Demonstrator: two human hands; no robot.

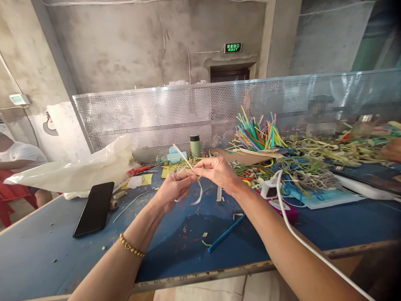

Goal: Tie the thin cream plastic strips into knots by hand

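A pale flat strip (183, 154) runs up and to the left from my fingertips, and a whitish end (199, 194) curls down below them. My left hand (175, 188) is closed in a pinch on the strip. Just to its right, my right hand (216, 171) pinches the same strip, its fingertips almost touching the left ones. Both hands are held above the blue table (175, 242). The exact spot where the fingers meet is partly hidden. Below my right forearm lies a blue stick (225, 234).
A black phone (95, 209) and a plastic bag (78, 167) lie left. Behind stand a green bottle (195, 146) and a bundle of coloured stems (258, 131). Dried strips (326, 150) spread right. A white cable (300, 238) crosses my right forearm. A perforated metal screen (156, 121) borders the back.
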